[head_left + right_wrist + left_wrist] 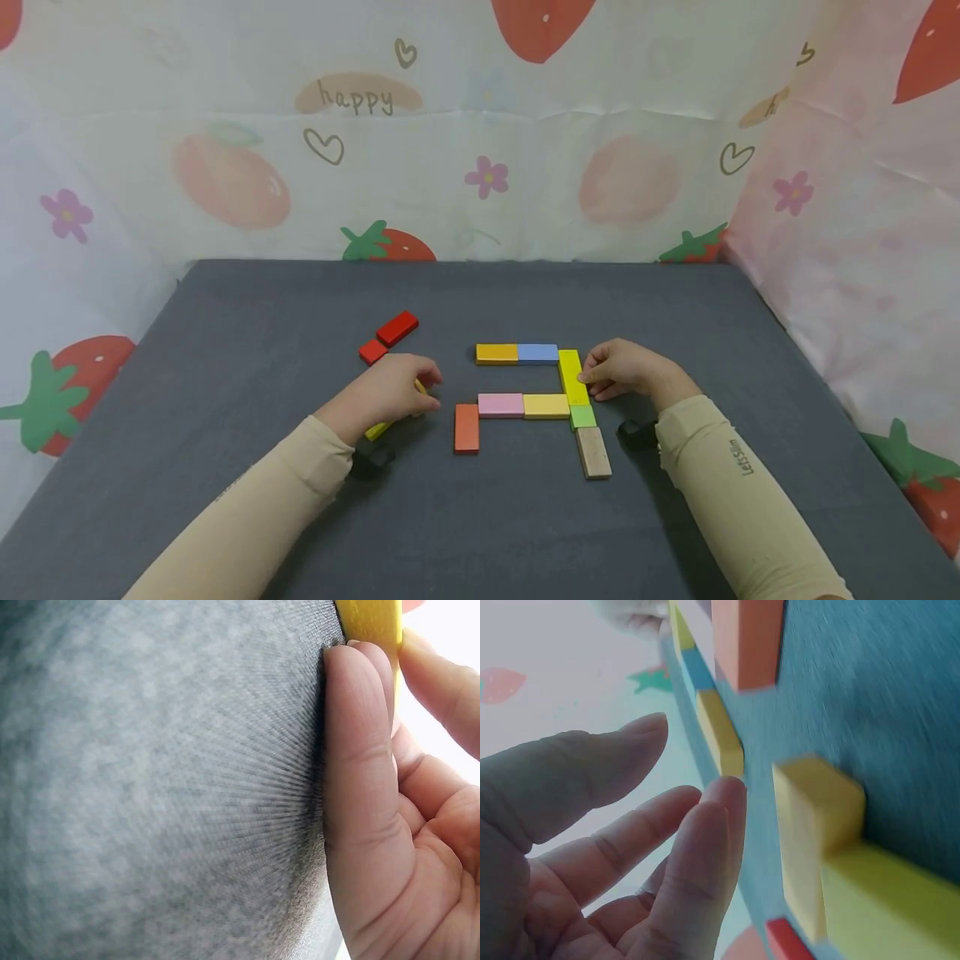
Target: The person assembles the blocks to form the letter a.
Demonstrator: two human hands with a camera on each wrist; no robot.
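Flat coloured blocks lie in a figure on the dark grey table point(225, 350): amber point(497, 353) and blue point(537, 353) on top, a bright yellow block point(572, 377) running down, pink point(500, 405) and yellow point(546, 406) across, then green point(582, 416), tan point(593, 452) and orange point(466, 427). My right hand point(596, 377) touches the bright yellow block's right side with its fingertips point(360, 660). My left hand point(420, 392) hovers with loose fingers over a loose yellow block point(377, 431); in the left wrist view its fingers point(705, 817) stay clear of that block point(817, 825).
Two red blocks point(397, 327) point(372, 351) lie just beyond my left hand. A fabric backdrop printed with strawberries point(480, 167) walls the table at the back and both sides. Bare table surface stretches toward the front edge.
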